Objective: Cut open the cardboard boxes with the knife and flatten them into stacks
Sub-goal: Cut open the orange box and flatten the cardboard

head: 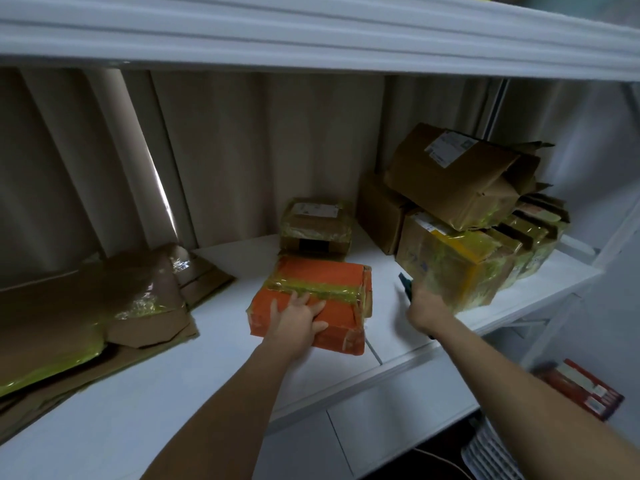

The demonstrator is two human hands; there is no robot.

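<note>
Taking the orange box (313, 303) in the middle of the white shelf (138, 393) as the landmark, the far left of it holds a stack of flattened cardboard (86, 313), brown sheets lying one on another with yellow-green tape shining on them, well apart from the box. The orange box itself lies flat near the shelf's front edge, bound across its top and sides with yellow-green tape and closed, so its contents cannot be seen. The left hand (300, 317) rests on the box's near top face, fingers spread and fairly straight, pressing down on it. Just behind the orange box sits a small brown parcel (317, 226), taped shut, with a white label on top.

To the right of the orange box, the right hand (424, 306) is curled round a dark-handled knife (405, 284), whose upper end pokes up above the fist; the blade is too blurred to make out. That hand is close against a yellow-taped box (453, 268), the nearest of a pile of boxes. On top of that pile lies a tilted open brown box (460, 174) with torn flaps and a shipping label; its inside is not visible. Farther right a row of taped parcels (533, 237) stands side by side.
</note>
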